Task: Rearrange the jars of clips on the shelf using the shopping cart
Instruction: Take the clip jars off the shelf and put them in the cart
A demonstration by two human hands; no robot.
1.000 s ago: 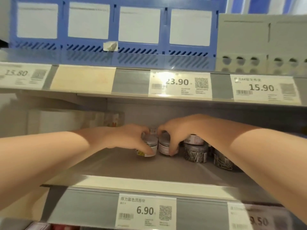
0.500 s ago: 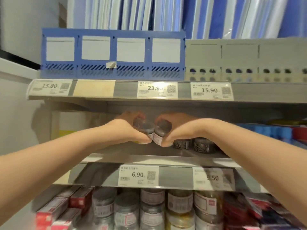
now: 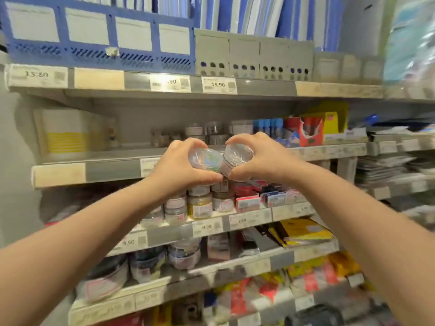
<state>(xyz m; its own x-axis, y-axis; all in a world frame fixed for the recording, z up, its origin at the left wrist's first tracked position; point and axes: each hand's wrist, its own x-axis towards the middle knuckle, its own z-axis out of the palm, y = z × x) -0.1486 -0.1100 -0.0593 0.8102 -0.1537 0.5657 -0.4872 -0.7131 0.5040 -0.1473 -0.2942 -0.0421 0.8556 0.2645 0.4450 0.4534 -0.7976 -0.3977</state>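
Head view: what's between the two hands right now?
Two small clear plastic jars, side by side: the coloured-clips jar in the left hand, the other jar in the right hand. Head view.

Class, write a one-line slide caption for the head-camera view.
Left hand holds the coloured-clip jar, right hand the second jar, before stocked shelves.

Upper left, a blue file rack (image 3: 98, 34), with a grey rack (image 3: 254, 55) right beside it. A 15.90 price tag (image 3: 219, 85) sits just below. Mid-left, a yellow-striped white box (image 3: 66, 132); lower right, yellow packets (image 3: 303, 234).
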